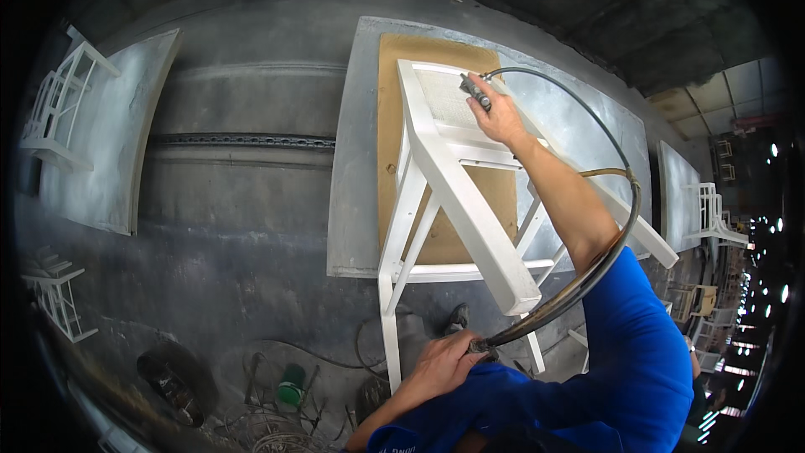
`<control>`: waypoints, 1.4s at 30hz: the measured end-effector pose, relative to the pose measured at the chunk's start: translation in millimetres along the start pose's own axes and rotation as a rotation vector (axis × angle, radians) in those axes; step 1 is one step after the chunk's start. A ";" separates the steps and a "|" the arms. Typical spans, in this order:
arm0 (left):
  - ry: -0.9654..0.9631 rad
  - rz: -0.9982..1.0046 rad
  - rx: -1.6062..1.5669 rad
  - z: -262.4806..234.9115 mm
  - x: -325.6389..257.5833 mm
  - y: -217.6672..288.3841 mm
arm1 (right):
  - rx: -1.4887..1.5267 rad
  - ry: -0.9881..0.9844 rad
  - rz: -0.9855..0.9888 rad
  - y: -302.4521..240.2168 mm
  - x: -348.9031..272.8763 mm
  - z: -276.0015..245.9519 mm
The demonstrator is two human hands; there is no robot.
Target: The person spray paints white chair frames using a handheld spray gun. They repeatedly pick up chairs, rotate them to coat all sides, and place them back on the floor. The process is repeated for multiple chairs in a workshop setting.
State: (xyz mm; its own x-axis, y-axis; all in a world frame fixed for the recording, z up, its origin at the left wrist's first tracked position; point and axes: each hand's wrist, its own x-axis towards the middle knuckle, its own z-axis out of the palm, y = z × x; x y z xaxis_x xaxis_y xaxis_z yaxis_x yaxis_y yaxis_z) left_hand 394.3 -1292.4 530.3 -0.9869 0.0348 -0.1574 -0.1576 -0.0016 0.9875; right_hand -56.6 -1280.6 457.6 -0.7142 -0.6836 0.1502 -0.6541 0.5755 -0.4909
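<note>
While gripping: right hand (501,114), spray gun (475,91).

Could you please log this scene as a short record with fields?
setting: workshop with grey panels leaning on the wall
right hand: shut on spray gun, aimed at the chair's woven seat
left hand: gripping the hose low down
white chair: tipped, leaning against brown board
hose: loops from gun round to left hand
floor: green can, coiled wire
</note>
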 end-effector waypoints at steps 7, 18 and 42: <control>0.020 0.036 -0.039 4.4 2.7 -3.9 | -0.122 0.034 0.155 21.1 -1.4 -22.1; 0.022 0.032 -0.027 10.5 0.6 -11.7 | -0.227 0.057 0.217 57.6 -9.4 -26.3; 0.019 0.036 -0.027 20.3 -8.0 -20.9 | -0.037 -0.112 0.243 -19.2 12.6 -22.2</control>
State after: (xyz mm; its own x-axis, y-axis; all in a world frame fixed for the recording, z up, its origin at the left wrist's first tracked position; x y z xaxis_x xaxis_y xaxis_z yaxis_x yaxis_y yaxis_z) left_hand 406.1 -1272.3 511.1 -0.9924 0.0155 -0.1218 -0.1222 -0.0295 0.9921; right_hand -58.6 -1290.3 488.0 -0.8207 -0.5676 -0.0650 -0.4770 0.7435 -0.4687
